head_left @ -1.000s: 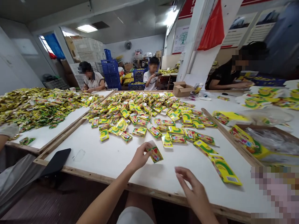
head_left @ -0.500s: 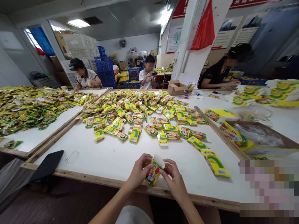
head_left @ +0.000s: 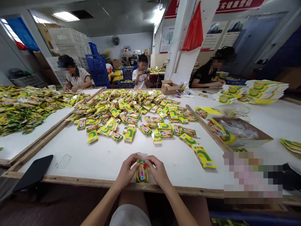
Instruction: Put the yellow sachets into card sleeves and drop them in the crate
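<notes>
Between my hands, at the near edge of the table (head_left: pixel 98 163), stands a small yellow and green printed packet (head_left: pixel 142 173) with a pale flap at its top. My left hand (head_left: pixel 129 168) grips its left side, thumb in front and fingers behind. My right hand (head_left: pixel 157 169) pinches the upper right corner near the flap. Beyond my hands lie several similar packets, among them one with a barcode (head_left: pixel 129 133) and another (head_left: pixel 156 136). A joined strip of packets (head_left: pixel 204 157) lies to the right.
Wooden strips (head_left: pixel 207 127) divide the tabletop. On the right is an open display box (head_left: pixel 237 142) with clear plastic inside; on the left, a large packet heap (head_left: pixel 25 106) and a black flat object (head_left: pixel 35 172). Three people sit across, including one in a striped shirt (head_left: pixel 78 78).
The view has turned slightly right. The packet in my hands has gone from tilted to upright, and my hands have drawn closer together at its top.
</notes>
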Motion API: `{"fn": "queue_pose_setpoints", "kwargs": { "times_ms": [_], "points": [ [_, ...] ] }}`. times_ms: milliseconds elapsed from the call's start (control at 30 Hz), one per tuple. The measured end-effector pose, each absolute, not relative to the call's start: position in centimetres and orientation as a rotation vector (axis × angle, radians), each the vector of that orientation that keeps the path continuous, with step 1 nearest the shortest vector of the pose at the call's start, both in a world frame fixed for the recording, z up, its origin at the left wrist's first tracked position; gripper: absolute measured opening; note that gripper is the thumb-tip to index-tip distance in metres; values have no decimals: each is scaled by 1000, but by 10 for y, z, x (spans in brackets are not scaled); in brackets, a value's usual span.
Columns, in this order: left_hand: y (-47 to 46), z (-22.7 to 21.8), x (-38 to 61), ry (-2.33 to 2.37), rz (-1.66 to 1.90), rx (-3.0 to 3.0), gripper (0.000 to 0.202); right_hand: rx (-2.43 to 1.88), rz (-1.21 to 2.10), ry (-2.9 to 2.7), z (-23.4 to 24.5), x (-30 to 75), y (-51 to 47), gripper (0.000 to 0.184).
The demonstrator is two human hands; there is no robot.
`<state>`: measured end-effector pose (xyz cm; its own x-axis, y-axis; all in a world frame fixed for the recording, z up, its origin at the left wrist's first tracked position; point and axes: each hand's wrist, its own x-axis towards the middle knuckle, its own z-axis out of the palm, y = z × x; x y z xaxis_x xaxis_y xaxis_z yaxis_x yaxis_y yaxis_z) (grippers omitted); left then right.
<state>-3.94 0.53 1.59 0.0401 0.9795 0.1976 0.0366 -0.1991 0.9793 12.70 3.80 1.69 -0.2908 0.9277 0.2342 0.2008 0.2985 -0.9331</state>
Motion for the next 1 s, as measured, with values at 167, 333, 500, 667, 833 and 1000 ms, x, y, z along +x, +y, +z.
{"fn": "queue_pose_setpoints", "kwargs": {
  "times_ms": [167,333,500,667,833,1000],
  "points": [
    [7,20,-33,1133,1338,1374,23,-1056,1074,-1622,19,128,32,14],
    [2,20,-32,1255,1410,1421,12,-1063,1046,-1618,22,129,22,22],
    [-4,24,-30,1279,1358,1526,14,-1038,1036,-1713,29,129,20,15],
    [-2,27,-28,1315,1354,1486,16,-1070,977,-1726,34,127,23,17],
    [8,25,-26,1386,1363,1395,18,-1139,940,-1750,37,123,34,13],
    [11,20,-28,1314,1357,1290,21,-1114,1069,-1733,39,123,39,15]
  ]
}}
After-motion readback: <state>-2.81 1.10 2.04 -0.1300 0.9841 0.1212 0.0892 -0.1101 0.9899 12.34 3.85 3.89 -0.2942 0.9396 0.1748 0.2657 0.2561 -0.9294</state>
